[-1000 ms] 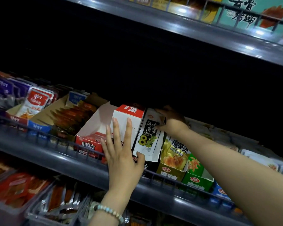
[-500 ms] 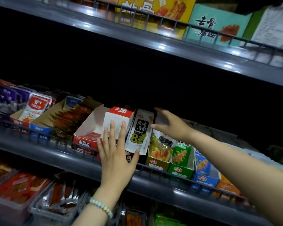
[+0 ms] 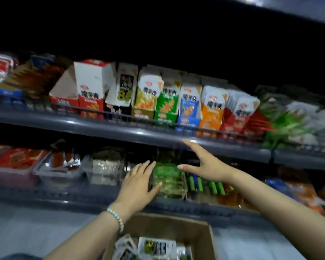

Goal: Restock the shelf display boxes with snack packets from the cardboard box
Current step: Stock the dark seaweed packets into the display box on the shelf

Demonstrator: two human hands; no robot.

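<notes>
view: one, worn on my head | faces: forward, tilted down at the shelf point(image 3: 139, 133) | range: near | bottom edge: cardboard box point(image 3: 176, 227)

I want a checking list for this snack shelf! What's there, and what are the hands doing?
Surface: grey metal shelf with wire front rail.
Job's things: colourful card display boxes in a row on it; brown cardboard box below, white snack packets inside.
Clutter: nothing seen.
Grips: left hand and right hand open, holding nothing, before the lower shelf.
Cables: nothing seen.
Surroundings: clear plastic tubs of packets on the lower shelf; dim, blurred.
</notes>
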